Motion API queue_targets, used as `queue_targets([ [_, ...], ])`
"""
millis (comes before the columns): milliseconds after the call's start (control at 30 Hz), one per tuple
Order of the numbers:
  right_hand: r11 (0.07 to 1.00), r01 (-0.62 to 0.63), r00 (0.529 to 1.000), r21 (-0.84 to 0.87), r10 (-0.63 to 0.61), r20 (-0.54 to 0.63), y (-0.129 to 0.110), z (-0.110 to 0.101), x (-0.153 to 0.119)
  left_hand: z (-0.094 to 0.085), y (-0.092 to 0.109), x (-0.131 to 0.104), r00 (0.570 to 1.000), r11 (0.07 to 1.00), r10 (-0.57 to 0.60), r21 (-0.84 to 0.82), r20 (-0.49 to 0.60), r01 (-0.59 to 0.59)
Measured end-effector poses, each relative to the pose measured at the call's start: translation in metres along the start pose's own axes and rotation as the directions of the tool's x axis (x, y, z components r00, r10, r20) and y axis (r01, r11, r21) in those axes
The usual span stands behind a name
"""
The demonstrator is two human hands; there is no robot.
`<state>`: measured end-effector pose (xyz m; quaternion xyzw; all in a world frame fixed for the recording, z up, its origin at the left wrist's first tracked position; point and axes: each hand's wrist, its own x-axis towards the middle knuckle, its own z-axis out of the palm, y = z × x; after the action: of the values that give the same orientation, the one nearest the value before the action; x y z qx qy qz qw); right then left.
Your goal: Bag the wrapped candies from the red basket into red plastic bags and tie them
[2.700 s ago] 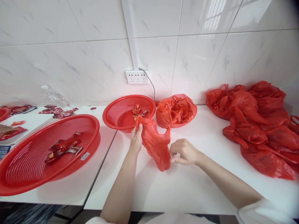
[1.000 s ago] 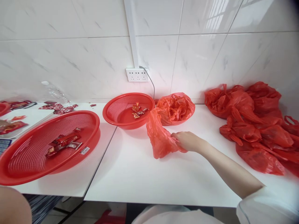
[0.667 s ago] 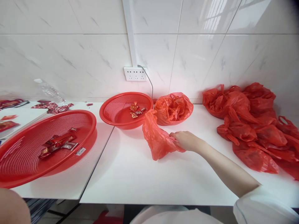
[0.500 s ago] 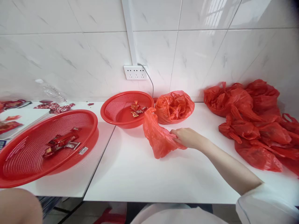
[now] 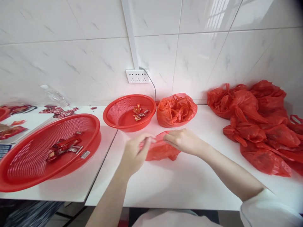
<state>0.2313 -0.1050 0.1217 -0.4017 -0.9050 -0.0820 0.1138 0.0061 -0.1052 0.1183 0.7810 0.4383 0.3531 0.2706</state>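
Note:
A thin red plastic bag (image 5: 163, 152) is stretched between my two hands, just above the white table. My left hand (image 5: 138, 152) pinches its left side between thumb and fingers. On the right, my right hand (image 5: 182, 141) has its fingers closed on the bag's upper edge. Behind the hands sits a round red basket (image 5: 113, 123) with several small wrapped sweets (image 5: 140, 113) in it. Beside that basket, a bundle of red bags (image 5: 176, 110) rests against the wall side.
A larger red basket (image 5: 30, 179) with wrapped snacks (image 5: 66, 145) stands at the left. Several filled red bags (image 5: 258, 126) are heaped at the right. A clear bottle (image 5: 56, 97) lies at the back left, near a white socket strip (image 5: 137, 76) on the wall.
My left hand has come in from the lower left and taken hold of the bag. My right hand has moved slightly left, and the bag is now spread between both hands.

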Motion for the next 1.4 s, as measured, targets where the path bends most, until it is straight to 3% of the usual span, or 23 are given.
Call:
queue_targets([
  [67,0.999,-0.046,0.998,-0.015,0.046,0.035,0.0,0.003,-0.003,0.023,-0.009,0.008,0.978,0.992,-0.044,0.126,0.205,0.019],
  [133,0.996,-0.088,0.99,-0.016,0.089,0.11,0.001,0.006,-0.007,0.047,-0.021,0.014,0.909,0.957,-0.114,0.29,0.402,-0.009],
  [200,0.995,-0.104,0.968,-0.007,0.103,0.227,0.003,0.01,-0.012,0.066,-0.033,0.017,0.849,0.911,-0.161,0.406,0.502,-0.068],
  [267,0.991,-0.135,0.911,-0.008,0.127,0.392,0.005,0.014,-0.017,0.075,-0.044,0.016,0.84,0.867,-0.178,0.485,0.512,-0.112],
  [367,0.946,-0.307,0.729,-0.106,0.305,0.613,0.01,0.021,-0.023,0.075,-0.052,0.013,0.869,0.781,-0.261,0.621,0.42,-0.065],
  [433,0.894,-0.407,0.626,-0.189,0.423,0.655,0.015,0.022,-0.024,0.07,-0.053,0.011,0.874,0.724,-0.318,0.689,0.367,-0.025],
  [467,0.877,-0.432,0.606,-0.212,0.456,0.652,0.017,0.021,-0.023,0.067,-0.052,0.011,0.871,0.707,-0.331,0.706,0.363,-0.025],
  [567,0.879,-0.435,0.656,-0.196,0.459,0.599,0.02,0.016,-0.017,0.062,-0.045,0.012,0.884,0.635,-0.301,0.767,0.357,-0.094],
  [700,0.953,-0.303,0.879,0.008,0.276,0.388,0.012,0.026,-0.002,0.071,-0.039,0.014,0.938,0.559,-0.089,0.796,0.336,-0.232],
  [767,0.975,-0.198,0.943,0.101,0.162,0.292,0.006,0.043,0.005,0.078,-0.044,0.014,0.925,0.585,0.02,0.745,0.381,-0.32],
  [900,0.981,-0.168,0.938,0.099,0.128,0.323,0.006,0.082,0.011,0.084,-0.069,0.011,0.894,0.593,0.009,0.717,0.449,-0.366],
  [1000,0.972,-0.218,0.92,0.088,0.174,0.35,0.018,0.098,0.006,0.068,-0.087,0.01,0.889,0.572,-0.009,0.732,0.458,-0.371],
  [1133,0.95,-0.298,0.895,0.093,0.244,0.372,0.035,0.098,-0.006,0.032,-0.098,0.014,0.904,0.6,0.0,0.724,0.427,-0.341],
  [1233,0.945,-0.313,0.896,0.097,0.26,0.36,0.035,0.091,-0.01,0.018,-0.092,0.019,0.904,0.612,0.089,0.694,0.417,-0.38],
  [1333,0.963,-0.263,0.939,0.058,0.241,0.246,0.025,0.085,-0.009,0.027,-0.08,0.02,0.904,0.619,0.167,0.672,0.393,-0.407],
  [1400,0.977,-0.204,0.963,0.063,0.189,0.194,0.017,0.083,-0.008,0.042,-0.074,0.017,0.895,0.663,0.125,0.634,0.429,-0.397],
])
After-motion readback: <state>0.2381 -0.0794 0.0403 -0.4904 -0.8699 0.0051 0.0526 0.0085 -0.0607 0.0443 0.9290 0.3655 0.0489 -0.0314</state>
